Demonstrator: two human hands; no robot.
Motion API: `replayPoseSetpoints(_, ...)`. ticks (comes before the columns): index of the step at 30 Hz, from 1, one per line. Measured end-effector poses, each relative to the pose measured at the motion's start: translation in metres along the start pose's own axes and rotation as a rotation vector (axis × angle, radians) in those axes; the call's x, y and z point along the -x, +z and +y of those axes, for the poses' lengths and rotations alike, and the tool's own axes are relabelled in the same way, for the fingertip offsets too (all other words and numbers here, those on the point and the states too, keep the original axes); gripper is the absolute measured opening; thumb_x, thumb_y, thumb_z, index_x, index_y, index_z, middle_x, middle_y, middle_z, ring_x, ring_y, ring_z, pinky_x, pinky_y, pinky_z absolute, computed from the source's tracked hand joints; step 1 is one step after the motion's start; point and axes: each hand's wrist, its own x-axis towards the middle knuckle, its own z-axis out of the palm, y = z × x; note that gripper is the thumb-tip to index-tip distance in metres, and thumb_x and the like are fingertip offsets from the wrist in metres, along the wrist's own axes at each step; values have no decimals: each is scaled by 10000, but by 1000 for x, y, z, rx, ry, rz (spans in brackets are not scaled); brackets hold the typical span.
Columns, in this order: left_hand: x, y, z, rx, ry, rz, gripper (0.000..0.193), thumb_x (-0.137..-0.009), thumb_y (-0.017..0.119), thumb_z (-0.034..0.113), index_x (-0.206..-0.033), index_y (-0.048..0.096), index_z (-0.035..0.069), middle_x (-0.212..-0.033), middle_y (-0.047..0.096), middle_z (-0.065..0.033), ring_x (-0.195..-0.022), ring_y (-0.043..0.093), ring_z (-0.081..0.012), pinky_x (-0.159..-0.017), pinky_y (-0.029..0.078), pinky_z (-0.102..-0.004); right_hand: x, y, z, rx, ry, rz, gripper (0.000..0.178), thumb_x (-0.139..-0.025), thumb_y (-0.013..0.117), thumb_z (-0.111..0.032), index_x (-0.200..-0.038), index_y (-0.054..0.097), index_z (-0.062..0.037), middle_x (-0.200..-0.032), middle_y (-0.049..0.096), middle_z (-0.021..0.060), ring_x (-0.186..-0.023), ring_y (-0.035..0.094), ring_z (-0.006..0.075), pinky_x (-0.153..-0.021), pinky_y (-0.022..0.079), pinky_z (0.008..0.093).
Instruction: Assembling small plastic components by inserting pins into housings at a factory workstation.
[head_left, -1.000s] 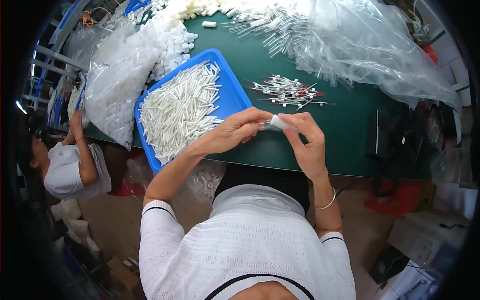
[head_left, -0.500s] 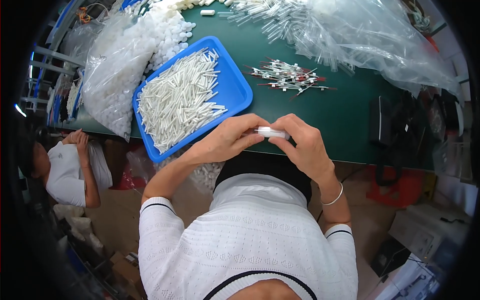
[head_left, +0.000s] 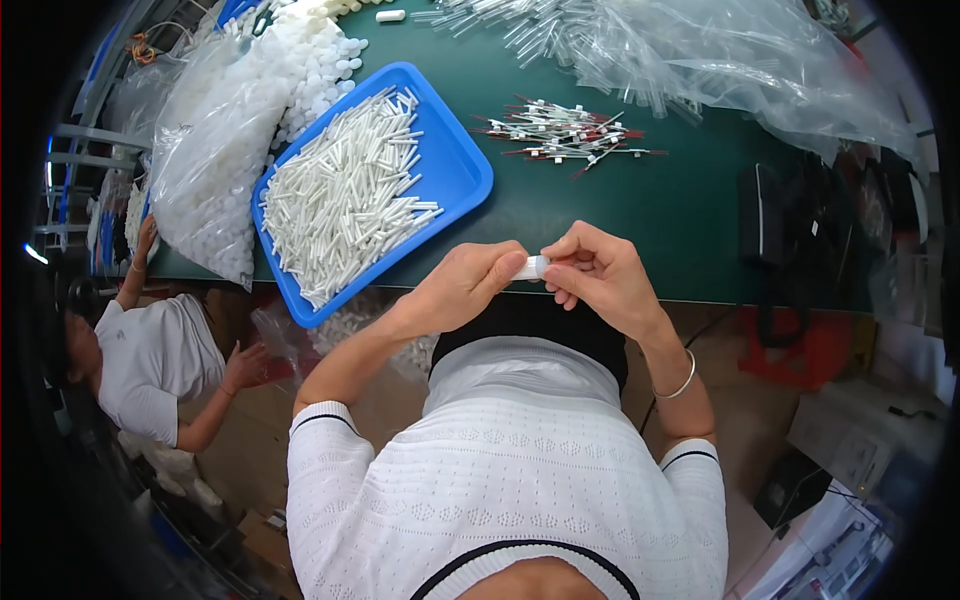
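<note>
Head cam, the only view here. Both my hands meet dead centre of the frame, right at the near edge of the green table (head_left: 680,230). My left hand (head_left: 455,290) and right hand (head_left: 600,275) are pinched narrow on the two ends of one small white tube (head_left: 531,267), fingertips almost touching each other, so the piece sits between them and hangs just off the table edge over my lap.

Up and left of my hands is the blue tray (head_left: 462,172) heaped with more white tubes. Further upper left, clear bags of white caps (head_left: 215,150). Top middle there's a little pile of red-and-white sticks (head_left: 570,138), and loose plastic bags (head_left: 720,60) across the upper right. A co-worker (head_left: 150,360) crouches at the far left.

What could go wrong, I reckon: the grip is fingertips only and not above the table, so one slip and the tube drops past my knees to the floor. Squeezing crooked might bend it too.
</note>
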Motion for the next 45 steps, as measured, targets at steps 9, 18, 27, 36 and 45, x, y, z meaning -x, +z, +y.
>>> replayPoseSetpoints(9,6,9,4,-206,221,172,129,-916,596,130,-964,577,13,-708,561,-142,-599,537,-327,-545,426,-361,7,8,23,-74,-121,69,113,-884,627,2,-995,623,20,-827,646,62,-717,618,94,-661,523,216)
replayPoseSetpoints(18,10,13,-2,-503,349,175,221,-832,686,135,-980,557,32,-831,576,-124,-708,595,-306,-569,446,-366,8,10,36,54,-303,109,120,-841,666,23,-959,686,24,-923,661,75,-785,619,117,-680,502,235)
replayPoseSetpoints(27,11,13,-5,-433,347,170,175,-876,649,161,-938,578,13,-731,563,-122,-599,550,-292,-543,425,-355,9,6,33,205,-350,63,262,-807,689,43,-1062,696,-14,-909,643,65,-777,589,107,-646,462,217)
replayPoseSetpoints(36,10,11,2,474,-85,-301,577,-1014,317,500,-760,555,40,-551,449,17,-464,352,-85,-434,244,-233,8,10,25,-296,-235,-153,144,-906,652,-86,-957,576,26,-847,602,30,-790,568,72,-688,479,215)
replayPoseSetpoints(45,-8,44,-7,1460,-233,-138,513,-1023,221,505,-898,520,107,-972,537,-57,-982,491,-176,-888,387,-332,8,4,44,18,-393,246,499,-804,713,-75,-1256,513,-16,-1126,546,79,-1022,529,147,-846,467,296)
